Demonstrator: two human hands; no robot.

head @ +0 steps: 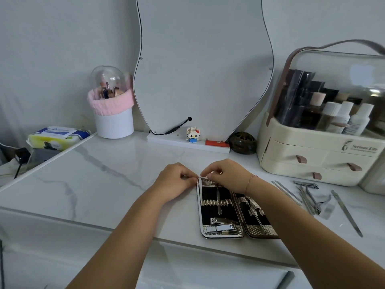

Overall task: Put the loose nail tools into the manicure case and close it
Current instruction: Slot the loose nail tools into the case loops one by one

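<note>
Right hand (pixel 227 176) hides manicure case (pixel 226 193) top, left hand (pixel 177 181) beside, both grips unclear

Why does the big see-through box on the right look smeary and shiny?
Head view: the cream cosmetics organiser with clear lid sits at the wide-angle frame's edge, so it stretches and softens; pale glare patches show on the lid.

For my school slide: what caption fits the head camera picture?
Left hand and right hand work at the top of the open manicure case; loose nail tools lie to its right.
</note>
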